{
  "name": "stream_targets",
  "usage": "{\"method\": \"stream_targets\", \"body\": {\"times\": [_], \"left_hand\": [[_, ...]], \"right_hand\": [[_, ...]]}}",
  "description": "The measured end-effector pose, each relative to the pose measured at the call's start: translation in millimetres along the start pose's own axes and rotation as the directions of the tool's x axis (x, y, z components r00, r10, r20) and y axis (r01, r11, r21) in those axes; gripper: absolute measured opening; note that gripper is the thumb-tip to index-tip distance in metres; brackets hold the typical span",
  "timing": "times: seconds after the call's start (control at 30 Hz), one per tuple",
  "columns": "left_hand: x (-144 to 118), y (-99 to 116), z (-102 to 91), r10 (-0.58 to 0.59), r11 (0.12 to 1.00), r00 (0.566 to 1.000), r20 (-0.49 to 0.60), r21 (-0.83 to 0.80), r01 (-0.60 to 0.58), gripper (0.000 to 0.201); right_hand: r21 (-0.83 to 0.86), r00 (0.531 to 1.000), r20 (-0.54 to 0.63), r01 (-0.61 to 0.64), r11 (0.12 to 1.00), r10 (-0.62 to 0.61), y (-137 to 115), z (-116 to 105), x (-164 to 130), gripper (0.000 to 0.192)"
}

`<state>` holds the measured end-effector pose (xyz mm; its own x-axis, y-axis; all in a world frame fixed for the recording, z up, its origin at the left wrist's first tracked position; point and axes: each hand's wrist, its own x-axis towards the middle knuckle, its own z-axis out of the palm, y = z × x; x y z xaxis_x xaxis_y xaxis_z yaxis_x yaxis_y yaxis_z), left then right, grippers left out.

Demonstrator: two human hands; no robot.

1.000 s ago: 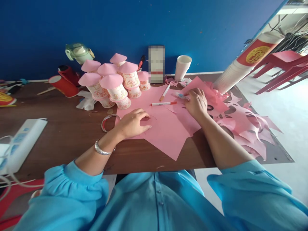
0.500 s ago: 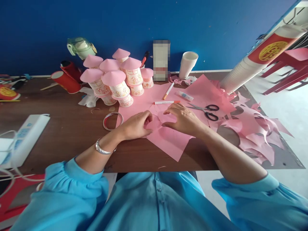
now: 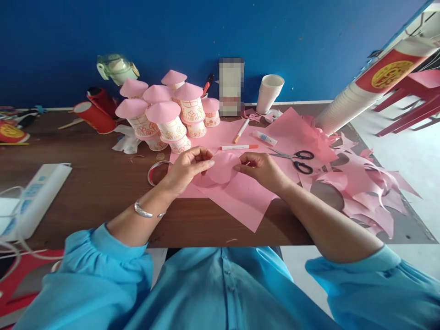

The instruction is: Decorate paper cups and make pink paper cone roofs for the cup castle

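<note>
Left hand: my left hand [image 3: 187, 167] was closed in a pinch on the left edge of the pink paper circle [image 3: 222, 167], fingers curled over it.
Right hand: my right hand [image 3: 263, 168] pinched the circle's right edge between thumb and fingertips.
Pink paper circle: I held it lifted just above the pink paper sheets [image 3: 240, 197], between both hands, tilted toward me.
Counter: the brown counter [image 3: 96, 183] carried the sheets under my hands.
Nearby: a roll of tape [image 3: 156, 170] lay just left of my left hand; scissors [image 3: 295, 158] lay just right of my right hand; an orange marker [image 3: 239, 147] and a glue stick [image 3: 264, 137] lay beyond the circle.
Further back: decorated paper cups with pink cone lids [image 3: 165, 117] stood clustered near the blue wall.
</note>
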<state>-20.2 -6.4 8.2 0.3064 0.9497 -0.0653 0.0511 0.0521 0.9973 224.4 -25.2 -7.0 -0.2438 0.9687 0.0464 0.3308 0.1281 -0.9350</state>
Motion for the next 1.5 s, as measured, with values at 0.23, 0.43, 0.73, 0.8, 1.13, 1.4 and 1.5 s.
{"method": "stream_targets", "body": {"times": [0.23, 0.43, 0.73, 0.8, 1.13, 1.4, 1.5], "left_hand": [[-1, -2, 2.6, -0.12, 0.983, 0.993, 0.016, -0.14, 0.121, 0.031], [-2, -5, 3.5, -0.1, 0.993, 0.994, 0.049, -0.064, 0.103, 0.022], [-4, -6, 3.9, -0.067, 0.997, 0.986, 0.15, -0.019, 0.071, 0.021], [-5, -7, 3.9, -0.062, 0.998, 0.985, 0.159, -0.024, 0.066, 0.022], [-5, -6, 4.4, -0.056, 0.998, 0.981, 0.187, -0.03, 0.062, 0.022], [-7, -5, 4.7, -0.053, 0.998, 0.979, 0.198, -0.028, 0.059, 0.024], [-7, -4, 5.2, -0.042, 0.999, 0.98, 0.196, -0.013, 0.045, 0.024]], "right_hand": [[0.024, 0.991, -0.041, 0.13, 0.991, -0.129, -9, 5, -7, 0.037], [0.031, 0.97, -0.095, 0.23, 0.973, -0.226, -11, 13, -9, 0.048], [0.174, 1.0, -0.001, 0.004, 0.985, -0.004, -15, 21, -10, 0.056], [0.196, 0.998, 0.033, -0.054, 0.979, 0.049, -16, 22, -11, 0.058], [0.272, 0.983, 0.042, -0.183, 0.945, 0.179, -18, 24, -12, 0.055], [0.356, 0.978, 0.01, -0.198, 0.913, 0.209, -16, 27, -12, 0.048], [0.393, 0.977, 0.0, -0.196, 0.898, 0.213, -14, 28, -12, 0.047]]}}
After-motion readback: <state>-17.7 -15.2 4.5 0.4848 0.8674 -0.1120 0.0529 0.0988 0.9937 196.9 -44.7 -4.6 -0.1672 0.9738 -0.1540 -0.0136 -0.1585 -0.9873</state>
